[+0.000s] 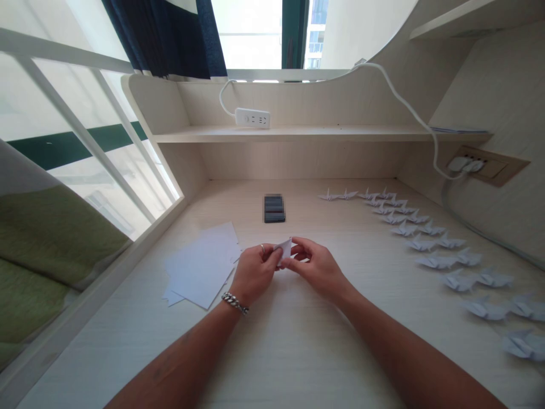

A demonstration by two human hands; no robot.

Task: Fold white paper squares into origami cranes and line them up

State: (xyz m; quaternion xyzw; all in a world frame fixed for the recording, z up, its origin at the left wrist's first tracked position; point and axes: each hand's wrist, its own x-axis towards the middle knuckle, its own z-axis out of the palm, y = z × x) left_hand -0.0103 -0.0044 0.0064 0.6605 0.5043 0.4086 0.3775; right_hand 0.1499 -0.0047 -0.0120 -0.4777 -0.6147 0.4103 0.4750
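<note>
Pale wood desk [298, 341]: near its middle the left hand [254, 272] and right hand [317, 267] meet, each pinching a small folded paper [284, 248] held between them, equally near both. Blank sheets [200, 267] lie just left, a phone [274, 208] beyond, and paper cranes [426, 244] along the right edge.

Two bare forearms show, uncovered all the way to the bottom edge of the view. The left hand [254, 271] wears a thin, pale metal ring [263, 247]; which finger it sits on is hard to tell. A chunky silver chain bracelet [234, 303] with broad, shiny links circles the left wrist. The right hand [318, 268] and its wrist are bare.
</note>
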